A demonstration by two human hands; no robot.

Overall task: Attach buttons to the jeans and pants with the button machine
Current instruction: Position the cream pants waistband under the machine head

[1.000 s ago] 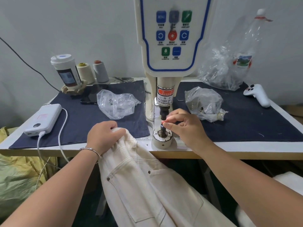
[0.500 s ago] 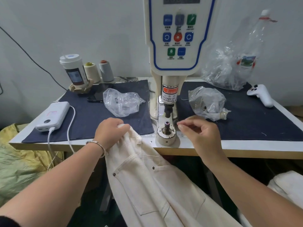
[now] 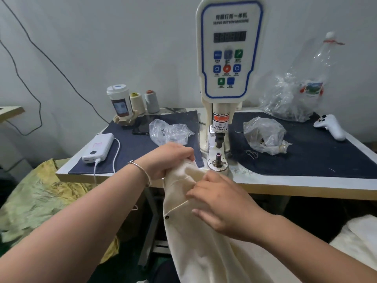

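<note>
The cream button machine (image 3: 228,58) stands at the table's middle, its lower die post (image 3: 218,158) bare with a small pink-ringed part on top. Cream pants (image 3: 195,231) hang from the table's front edge just left of the die. My left hand (image 3: 169,160) grips the bunched waistband beside the die base. My right hand (image 3: 222,203) lies on the pants below the die, its fingers pinching the fabric near the waistband. A dark rivet (image 3: 167,217) shows on the pants.
Two clear plastic bags (image 3: 167,131) (image 3: 265,135) lie on dark cloth either side of the machine. A power bank (image 3: 99,148) with cable, a cup (image 3: 119,101), two thread cones (image 3: 152,101), a white controller (image 3: 331,126) and a plastic bottle (image 3: 318,78) stand around.
My right hand left the die post, where it was setting a small part, and came down onto the pants. My left hand kept hold of the waistband and lifted it nearer the die.
</note>
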